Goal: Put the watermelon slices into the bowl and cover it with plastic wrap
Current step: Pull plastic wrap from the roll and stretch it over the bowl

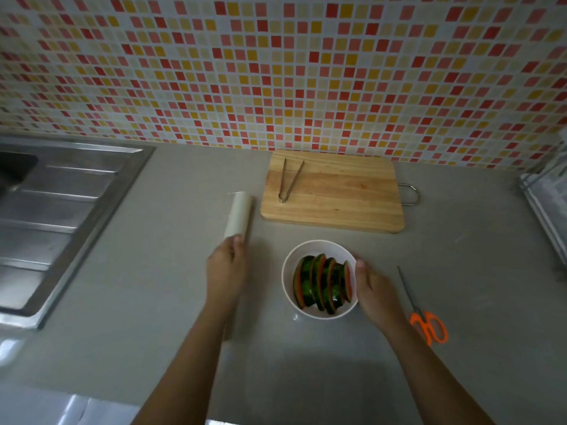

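Note:
A white bowl (290, 273) stands on the grey counter and holds several watermelon slices (322, 283), rind side up. My right hand (372, 291) holds the bowl's right rim, thumb on the edge. A white roll of plastic wrap (238, 213) lies left of the bowl, pointing away from me. My left hand (226, 269) grips the near end of the roll, fingers curled over it. No wrap is pulled out over the bowl.
A wooden cutting board (334, 194) with metal tongs (288, 179) lies behind the bowl, near the tiled wall. Orange-handled scissors (425, 317) lie to the right. A steel sink (55, 216) fills the left side; a rack (546, 204) stands at the right edge.

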`<state>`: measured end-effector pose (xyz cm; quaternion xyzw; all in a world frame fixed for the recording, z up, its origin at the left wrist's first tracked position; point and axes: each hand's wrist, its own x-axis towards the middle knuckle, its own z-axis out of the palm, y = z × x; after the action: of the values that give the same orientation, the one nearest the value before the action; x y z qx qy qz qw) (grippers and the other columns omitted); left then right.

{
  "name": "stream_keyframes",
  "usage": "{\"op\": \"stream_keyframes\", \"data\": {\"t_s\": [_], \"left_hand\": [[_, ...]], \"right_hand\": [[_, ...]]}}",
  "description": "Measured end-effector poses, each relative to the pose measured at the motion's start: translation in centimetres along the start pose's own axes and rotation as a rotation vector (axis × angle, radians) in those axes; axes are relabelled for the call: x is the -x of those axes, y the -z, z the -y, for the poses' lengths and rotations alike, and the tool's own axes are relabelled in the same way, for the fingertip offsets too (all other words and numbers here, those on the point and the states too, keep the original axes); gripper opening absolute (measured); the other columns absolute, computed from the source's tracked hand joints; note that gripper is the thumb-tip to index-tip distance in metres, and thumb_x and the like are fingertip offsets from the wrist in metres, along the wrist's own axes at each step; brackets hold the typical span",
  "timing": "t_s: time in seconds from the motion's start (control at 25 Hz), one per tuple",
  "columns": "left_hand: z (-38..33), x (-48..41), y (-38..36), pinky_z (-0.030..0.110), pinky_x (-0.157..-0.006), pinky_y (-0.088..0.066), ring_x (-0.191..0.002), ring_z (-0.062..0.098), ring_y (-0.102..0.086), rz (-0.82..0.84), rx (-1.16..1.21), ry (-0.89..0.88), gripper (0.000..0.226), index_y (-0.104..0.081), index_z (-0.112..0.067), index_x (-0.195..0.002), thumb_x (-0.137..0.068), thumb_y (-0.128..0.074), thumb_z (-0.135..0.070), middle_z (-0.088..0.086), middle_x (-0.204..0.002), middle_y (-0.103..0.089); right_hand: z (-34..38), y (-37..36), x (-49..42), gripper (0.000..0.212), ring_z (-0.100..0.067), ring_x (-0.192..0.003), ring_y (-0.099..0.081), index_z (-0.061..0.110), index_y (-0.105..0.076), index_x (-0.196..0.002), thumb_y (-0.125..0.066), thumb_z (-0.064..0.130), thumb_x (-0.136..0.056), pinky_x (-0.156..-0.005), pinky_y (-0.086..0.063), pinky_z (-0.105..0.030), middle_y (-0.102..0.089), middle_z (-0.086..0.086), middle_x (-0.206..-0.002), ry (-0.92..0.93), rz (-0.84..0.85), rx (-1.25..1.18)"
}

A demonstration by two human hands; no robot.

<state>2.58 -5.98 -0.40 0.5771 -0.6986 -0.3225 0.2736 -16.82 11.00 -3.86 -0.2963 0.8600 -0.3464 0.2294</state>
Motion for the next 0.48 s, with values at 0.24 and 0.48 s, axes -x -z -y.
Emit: {"op": "stream_keyframes", "data": {"t_s": [0.24,0.48], "left_hand": [[7.1,-5.4,4.9,0.028,-0.081,-0.049,-0.085,0.022,-0.062,0.307,0.15,0.296,0.027,-0.065,0.004,-0.119,-0.097,-0.052,-0.006,0.016,-0.1,-0.068],[4.8,-5.1,2.9,0.018,-0.071,-0.054,-0.078,0.008,-0.067,0.534,0.279,0.245,0.019,-0.069,-0.008,-0.106,-0.092,-0.064,-0.019,0.002,-0.087,-0.071]], "right_hand": [[1.8,0.6,-0.7,0.061,-0.026,-0.13,-0.043,0.01,-0.046,-0.135,-0.022,0.047,-0.092,-0.104,-0.028,-0.031,-0.05,-0.012,-0.139,0.136,-0.177,-0.057],[4.8,-0.2,-1.5,0.059,-0.019,-0.131,-0.035,0.017,-0.042,-0.137,-0.021,0.048,-0.091,-0.103,-0.021,-0.024,-0.046,-0.005,-0.141,0.247,-0.173,-0.025]]}}
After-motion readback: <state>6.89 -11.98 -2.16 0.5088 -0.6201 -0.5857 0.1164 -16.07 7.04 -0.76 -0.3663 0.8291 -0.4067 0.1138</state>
